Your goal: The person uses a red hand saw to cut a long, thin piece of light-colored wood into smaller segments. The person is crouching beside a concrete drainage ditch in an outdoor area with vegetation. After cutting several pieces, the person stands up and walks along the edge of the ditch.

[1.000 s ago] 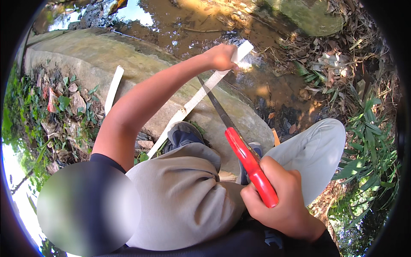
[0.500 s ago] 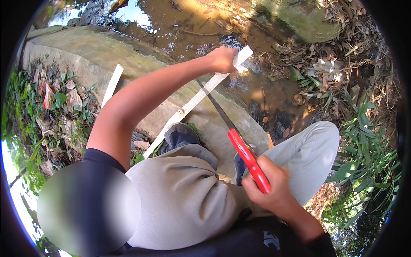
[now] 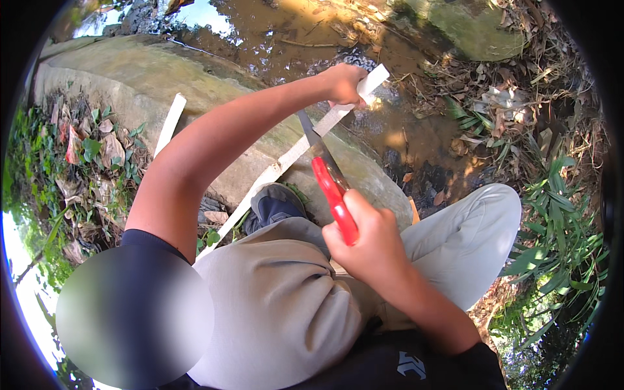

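Head view, looking down: the left hand (image 3: 343, 83), in the upper middle of the frame, is closed around the far end of a long, flat, pale wooden strip (image 3: 296, 153). The strip runs diagonally from the upper right of centre down toward the lower left, lying across a large, rounded, mossy grey rock (image 3: 162, 84). The right hand (image 3: 370, 244), just right of centre, is clenched on the red plastic handle of a dark-bladed knife (image 3: 328, 179). The blade points up and left and meets the strip just below the left hand.

A second pale wooden strip (image 3: 170, 123) lies on the rock at left, well apart from the first. A dark blue shoe (image 3: 273, 207) rests at the foot of the rock, just beside the lower part of the held strip, and knees in light grey trousers (image 3: 279, 305) fill the lower middle, covering the strip's near end. Shallow brown muddy water (image 3: 286, 32) spreads across the top behind the rock. Dry leaves and twigs (image 3: 513, 104) litter the upper right, green leafy plants (image 3: 559, 240) crowd the right edge, and more leaf litter lies at far left.
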`<state>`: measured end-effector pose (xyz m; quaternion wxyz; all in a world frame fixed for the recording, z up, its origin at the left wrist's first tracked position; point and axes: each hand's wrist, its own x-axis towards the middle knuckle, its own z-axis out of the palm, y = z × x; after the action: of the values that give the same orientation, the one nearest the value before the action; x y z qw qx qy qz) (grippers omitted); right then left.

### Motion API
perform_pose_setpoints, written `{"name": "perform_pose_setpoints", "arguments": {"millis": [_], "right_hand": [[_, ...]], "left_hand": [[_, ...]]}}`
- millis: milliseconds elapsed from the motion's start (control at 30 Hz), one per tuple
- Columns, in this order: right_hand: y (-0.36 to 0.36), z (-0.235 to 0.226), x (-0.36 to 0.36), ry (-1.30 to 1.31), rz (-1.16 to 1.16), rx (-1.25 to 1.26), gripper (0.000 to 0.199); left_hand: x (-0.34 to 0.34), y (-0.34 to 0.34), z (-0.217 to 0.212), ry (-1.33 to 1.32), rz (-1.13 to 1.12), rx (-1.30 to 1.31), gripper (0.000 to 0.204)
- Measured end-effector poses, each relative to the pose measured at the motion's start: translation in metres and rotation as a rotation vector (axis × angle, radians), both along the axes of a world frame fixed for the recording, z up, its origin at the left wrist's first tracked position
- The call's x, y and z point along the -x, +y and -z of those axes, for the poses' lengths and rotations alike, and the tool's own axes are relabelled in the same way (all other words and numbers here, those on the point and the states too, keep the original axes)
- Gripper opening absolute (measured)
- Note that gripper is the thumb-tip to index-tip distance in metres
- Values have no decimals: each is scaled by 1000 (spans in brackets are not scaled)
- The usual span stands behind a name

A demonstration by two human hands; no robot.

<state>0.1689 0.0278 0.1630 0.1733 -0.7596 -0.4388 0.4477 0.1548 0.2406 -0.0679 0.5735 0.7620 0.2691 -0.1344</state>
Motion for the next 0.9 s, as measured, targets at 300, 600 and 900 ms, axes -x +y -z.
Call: {"name": "perform_pose_setpoints", "arguments": {"millis": [300,600,900], "right_hand": [[-11,47,-8,-85,-18,-57,23],[-21,-18,-50,-63,-97,160,17],[4,27,-69,-203,-75,84,20]], "left_hand": [[-8,1,-10,58,100,-403,52],[30,73,-72,-257,-605,-216,51],[273,100,-134,-50,-816,-310,47]]}}
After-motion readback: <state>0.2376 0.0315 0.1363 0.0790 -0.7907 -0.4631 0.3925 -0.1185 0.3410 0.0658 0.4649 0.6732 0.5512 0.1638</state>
